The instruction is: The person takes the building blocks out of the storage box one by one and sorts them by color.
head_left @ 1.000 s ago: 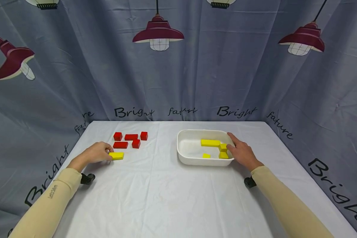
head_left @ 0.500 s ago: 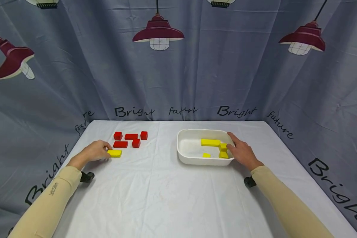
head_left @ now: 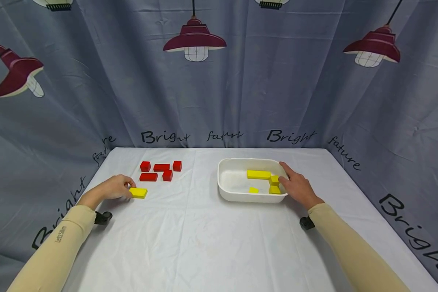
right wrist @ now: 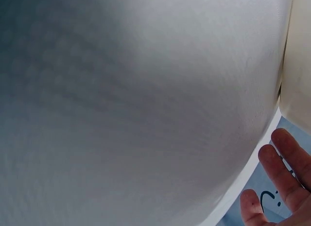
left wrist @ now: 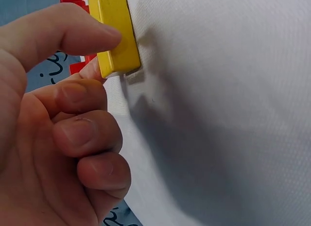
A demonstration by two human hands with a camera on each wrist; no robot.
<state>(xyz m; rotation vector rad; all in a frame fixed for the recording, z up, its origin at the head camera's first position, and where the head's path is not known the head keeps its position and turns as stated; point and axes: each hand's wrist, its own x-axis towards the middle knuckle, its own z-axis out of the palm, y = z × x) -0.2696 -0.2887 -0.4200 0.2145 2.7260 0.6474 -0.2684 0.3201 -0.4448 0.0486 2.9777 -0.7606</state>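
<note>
My left hand (head_left: pixel 113 189) pinches a flat yellow block (head_left: pixel 138 193) at its near end, on the left side of the white table. In the left wrist view the thumb and a finger pinch that yellow block (left wrist: pixel 115 34), which sits just off the cloth. My right hand (head_left: pixel 295 186) rests on the right rim of a white tray (head_left: pixel 228 195), thumb over the edge. Inside the tray lie a long yellow block (head_left: pixel 258 174) and three small yellow blocks (head_left: pixel 274 185). In the right wrist view only the fingertips (right wrist: pixel 279 180) and the tray wall (right wrist: pixel 297 65) show.
Several red blocks (head_left: pixel 160 171) lie in a cluster behind my left hand, toward the back of the table. A patterned grey curtain (head_left: pixel 219 81) hangs close behind the table. White cloth (head_left: pixel 190 243) covers the table in front of me.
My left hand has drawn the yellow block a little toward me and to the left, away from the red blocks. The right hand has stayed on the tray.
</note>
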